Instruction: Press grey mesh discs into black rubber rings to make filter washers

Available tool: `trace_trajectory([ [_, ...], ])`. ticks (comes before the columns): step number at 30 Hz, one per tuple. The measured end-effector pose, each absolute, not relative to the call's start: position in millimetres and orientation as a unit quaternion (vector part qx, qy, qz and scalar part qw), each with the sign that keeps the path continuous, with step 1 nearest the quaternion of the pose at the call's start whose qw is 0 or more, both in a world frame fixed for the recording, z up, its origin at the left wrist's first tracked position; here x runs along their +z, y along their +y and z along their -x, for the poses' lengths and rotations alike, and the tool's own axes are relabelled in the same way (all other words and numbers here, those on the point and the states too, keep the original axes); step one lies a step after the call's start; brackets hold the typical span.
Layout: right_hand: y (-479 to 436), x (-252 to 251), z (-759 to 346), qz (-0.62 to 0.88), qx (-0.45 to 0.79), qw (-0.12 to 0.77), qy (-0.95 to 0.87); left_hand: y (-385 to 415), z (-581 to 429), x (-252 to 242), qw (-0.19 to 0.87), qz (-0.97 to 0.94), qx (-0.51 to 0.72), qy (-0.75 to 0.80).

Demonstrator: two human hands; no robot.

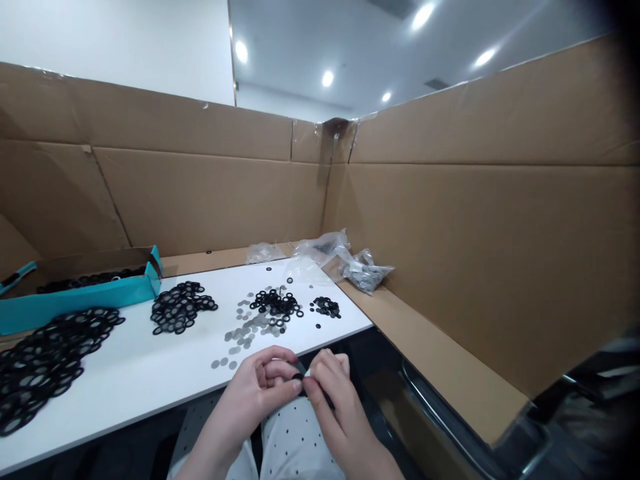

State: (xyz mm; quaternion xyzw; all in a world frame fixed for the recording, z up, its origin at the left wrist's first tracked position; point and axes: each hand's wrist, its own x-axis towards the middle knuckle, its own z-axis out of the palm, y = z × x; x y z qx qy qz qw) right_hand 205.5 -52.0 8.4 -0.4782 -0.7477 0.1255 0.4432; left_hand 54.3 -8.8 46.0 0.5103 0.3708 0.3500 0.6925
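Note:
Both hands meet above my lap, just off the front edge of the white board (130, 390). My left hand (263, 387) is closed, pinching a small black round piece (297, 377) between thumb and fingertips. Against it, my right hand (333, 393) is closed too, its thumb and fingers pressed together; what they hold is hidden. Behind the hands lie a pile of small black rings (277, 303), scattered grey translucent discs (245, 333) and a cluster of small black round pieces (327, 307).
Larger black rings form a big heap (45, 360) and a smaller heap (180, 307) on the left. A teal box (85, 297) holds more rings. Clear plastic bags (365, 270) lie at the back right. Cardboard walls (200, 193) enclose the board.

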Motion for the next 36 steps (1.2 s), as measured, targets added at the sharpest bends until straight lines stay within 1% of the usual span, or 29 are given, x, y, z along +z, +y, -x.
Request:
trace_trajectory([
  [3, -52, 3, -204, 0.492, 0.100, 0.437, -0.746, -8, -55, 44, 0.696, -0.496, 0.362, 0.371],
  [6, -52, 5, -207, 0.508, 0.157, 0.438, -0.725, -6, -54, 43, 0.696, -0.498, 0.368, 0.364],
  [8, -52, 10, -213, 0.500, 0.198, 0.424, -0.729, -5, -52, 42, 0.688, -0.499, 0.374, 0.372],
  [10, -52, 16, -218, 0.480, 0.209, 0.402, -0.751, -3, -51, 40, 0.684, -0.501, 0.372, 0.378],
  [13, -50, 20, -221, 0.459, 0.188, 0.383, -0.779, -2, -50, 32, 0.696, -0.495, 0.363, 0.373],
  [18, -44, 8, -216, 0.466, 0.177, 0.387, -0.776, -4, -48, 19, 0.704, -0.479, 0.366, 0.375],
  [25, -43, 0, -212, 0.471, 0.235, 0.374, -0.764, -7, -41, 16, 0.693, -0.479, 0.361, 0.401],
  [28, -41, -5, -209, 0.448, 0.236, 0.403, -0.763, -10, -41, 13, 0.707, -0.465, 0.362, 0.391],
  [31, -40, -11, -206, 0.441, 0.218, 0.419, -0.763, -10, -41, 9, 0.706, -0.460, 0.367, 0.393],
  [36, -44, -10, -201, 0.467, 0.135, 0.369, -0.792, -3, -43, 7, 0.636, -0.513, 0.385, 0.429],
])
